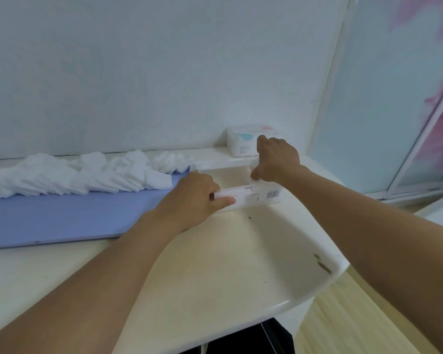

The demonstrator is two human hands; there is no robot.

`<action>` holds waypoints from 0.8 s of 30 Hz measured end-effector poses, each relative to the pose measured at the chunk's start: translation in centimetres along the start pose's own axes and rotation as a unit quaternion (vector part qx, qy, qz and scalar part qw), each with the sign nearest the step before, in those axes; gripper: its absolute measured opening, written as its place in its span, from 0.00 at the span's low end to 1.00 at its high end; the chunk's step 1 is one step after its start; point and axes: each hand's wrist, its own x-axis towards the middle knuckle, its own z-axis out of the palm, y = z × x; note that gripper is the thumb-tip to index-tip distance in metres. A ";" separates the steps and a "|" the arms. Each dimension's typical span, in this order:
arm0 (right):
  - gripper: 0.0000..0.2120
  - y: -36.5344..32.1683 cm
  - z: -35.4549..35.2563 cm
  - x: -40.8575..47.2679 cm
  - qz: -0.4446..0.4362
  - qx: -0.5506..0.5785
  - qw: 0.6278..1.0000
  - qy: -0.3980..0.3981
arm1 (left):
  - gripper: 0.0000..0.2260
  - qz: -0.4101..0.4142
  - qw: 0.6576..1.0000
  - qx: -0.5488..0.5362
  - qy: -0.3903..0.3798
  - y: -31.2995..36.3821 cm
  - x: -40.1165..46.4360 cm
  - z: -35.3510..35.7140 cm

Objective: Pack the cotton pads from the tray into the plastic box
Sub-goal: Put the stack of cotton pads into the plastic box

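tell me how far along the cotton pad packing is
Early to midway, at a guess. The left hand grips the plastic box while the right hand pinches something white, probably pads, just above it. A large heap of cotton pads still lies on the blue tray. The box's fill cannot be seen.

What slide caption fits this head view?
Both hands, left and right, hold the plastic box beside a blue tray heaped with cotton pads.

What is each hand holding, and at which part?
Left hand grips the plastic box at its left end. Right hand pinches something white, unclear what.
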 end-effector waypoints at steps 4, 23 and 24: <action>0.42 0.4 1.0 1.1 0.046 0.057 0.995 -0.074 | 0.26 0.004 1.000 -0.014 -0.004 -0.4 -0.2 -0.3; 0.16 -14.3 -3.8 -1.5 -0.165 0.198 0.965 -0.055 | 0.09 -0.153 0.984 -0.014 0.086 -7.2 -3.8 -9.5; 0.18 -14.8 -2.7 -0.7 -0.155 0.161 0.971 -0.080 | 0.10 -0.162 0.982 -0.003 0.093 -8.2 -4.7 -9.3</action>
